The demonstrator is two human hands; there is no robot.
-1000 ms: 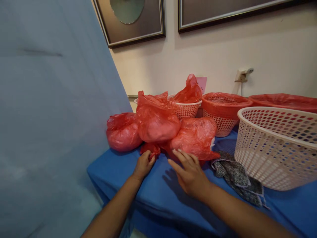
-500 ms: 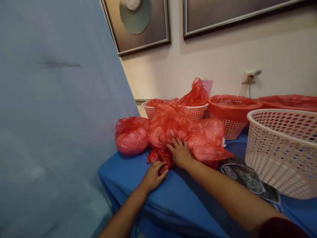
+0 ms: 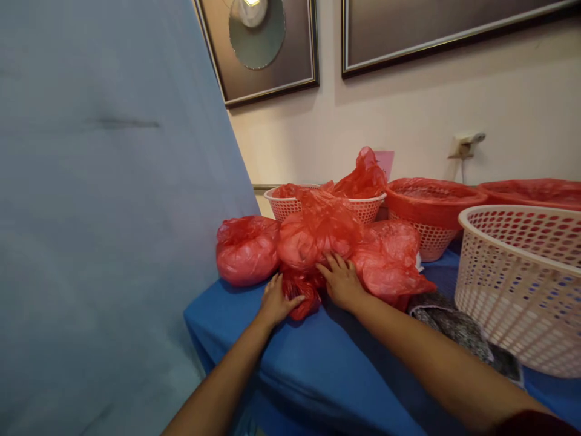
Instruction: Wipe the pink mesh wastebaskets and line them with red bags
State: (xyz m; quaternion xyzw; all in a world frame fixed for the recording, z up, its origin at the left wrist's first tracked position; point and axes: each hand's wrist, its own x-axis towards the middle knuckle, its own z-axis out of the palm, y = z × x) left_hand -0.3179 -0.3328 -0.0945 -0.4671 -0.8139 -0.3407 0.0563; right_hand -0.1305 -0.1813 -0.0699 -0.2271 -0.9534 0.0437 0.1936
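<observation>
Several filled red plastic bags lie together on a blue-covered table. My left hand [image 3: 276, 301] rests at the left side of a small dark red plastic bag [image 3: 305, 303], thumb and fingers apart around its edge. Fingers spread, my right hand [image 3: 341, 282] presses against the lower front of the middle red bag [image 3: 313, 239]. Another full red bag [image 3: 247, 251] sits to the left, apart from both hands. On the right, beside my right wrist, lies a further red bag [image 3: 393, 260]. What the bags contain is hidden.
Behind stand a white basket [image 3: 285, 209] and a basket lined with a red bag [image 3: 431, 203]. A large white basket [image 3: 521, 290] is at the right, near a grey patterned cloth [image 3: 454, 321]. A blue curtain [image 3: 113, 212] borders the table [image 3: 227, 315] at left.
My left hand has shifted from the front of the small dark red bag to its left side, its fingers opening. My right hand stays against the middle bag. The view has shifted slightly.
</observation>
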